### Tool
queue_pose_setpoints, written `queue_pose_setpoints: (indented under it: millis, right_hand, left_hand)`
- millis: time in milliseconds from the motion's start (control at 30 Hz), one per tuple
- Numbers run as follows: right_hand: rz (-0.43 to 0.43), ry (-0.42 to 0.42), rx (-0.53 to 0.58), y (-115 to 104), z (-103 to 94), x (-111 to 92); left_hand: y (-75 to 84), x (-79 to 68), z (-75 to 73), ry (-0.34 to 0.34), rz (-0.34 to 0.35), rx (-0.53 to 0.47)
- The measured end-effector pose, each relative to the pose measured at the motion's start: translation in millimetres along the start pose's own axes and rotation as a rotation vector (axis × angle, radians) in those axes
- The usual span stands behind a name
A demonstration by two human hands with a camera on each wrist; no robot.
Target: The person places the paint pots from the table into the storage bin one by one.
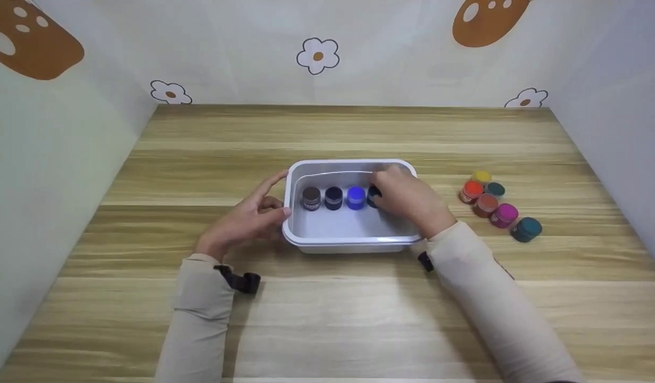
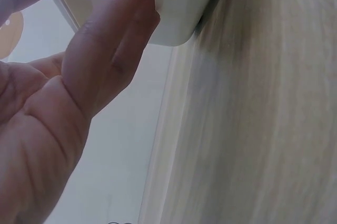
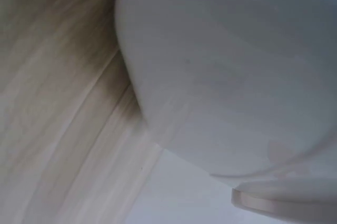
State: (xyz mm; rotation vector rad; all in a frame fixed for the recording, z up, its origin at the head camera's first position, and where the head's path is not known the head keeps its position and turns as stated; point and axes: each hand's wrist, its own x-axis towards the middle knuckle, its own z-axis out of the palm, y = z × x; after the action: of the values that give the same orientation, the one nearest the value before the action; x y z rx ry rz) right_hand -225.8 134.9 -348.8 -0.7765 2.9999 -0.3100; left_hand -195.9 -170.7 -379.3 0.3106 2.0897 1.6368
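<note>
A white plastic tub (image 1: 348, 240) sits mid-table with a row of small paint jars inside: a brown jar (image 1: 311, 198), a dark purple-black jar (image 1: 333, 198), a blue jar (image 1: 355, 198) and, at the right, a dark jar (image 1: 373, 197). My right hand (image 1: 407, 197) reaches into the tub and holds that dark jar, partly hiding it. Against the tub's left side rests my left hand (image 1: 248, 215), its thumb and index finger at the rim. In the left wrist view, fingers (image 2: 108, 40) lie along the outer wall. The right wrist view shows the tub's outer wall (image 3: 226, 77), no hand.
Right of the tub stands a cluster of capped jars: yellow (image 1: 482, 177), orange-red (image 1: 471, 191), dark green (image 1: 495, 190), rust (image 1: 486, 205), magenta (image 1: 504, 215) and teal (image 1: 527, 229). The wooden table (image 1: 253, 133) meets printed walls at the back and sides.
</note>
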Motion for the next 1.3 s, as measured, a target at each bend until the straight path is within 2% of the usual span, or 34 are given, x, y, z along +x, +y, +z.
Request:
queue_pose_setpoints:
  millis: [167, 333, 567, 733, 867, 1067, 1300]
  right_hand:
    - [-0.028, 0.043, 0.0, 2.2, -1.5, -5.2]
    - [-0.046, 0.075, 0.088, 8.8, -9.6, -13.2]
    - [-0.035, 0.224, 0.189, 32.8, -35.0, -34.8]
    - [0.05, 0.319, 0.228, 66.4, -47.6, -61.6]
    - [0.129, 0.34, 0.237, 93.6, -52.8, -89.1]
    - [0.212, 0.338, 0.241, 128.3, -51.4, -129.6]
    - [0.314, 0.279, 0.283, 158.1, -45.0, -169.4]
  left_hand:
    - [-0.4, 0.9, 1.2, -0.003, 0.006, -0.006]
    - [-0.9, 2.3, 2.5, -0.015, 0.013, 0.008]
    - [-1.2, 1.9, 0.9, -0.017, 0.013, 0.0]
    - [-1.5, 0.8, 0.5, -0.01, -0.001, -0.006]
    - [-2.5, 0.5, 0.0, -0.012, -0.003, 0.002]
    - [-3.0, 0.4, -0.8, -0.013, -0.001, -0.007]
    - [-2.6, 1.6, -0.4, -0.007, -0.001, -0.016]
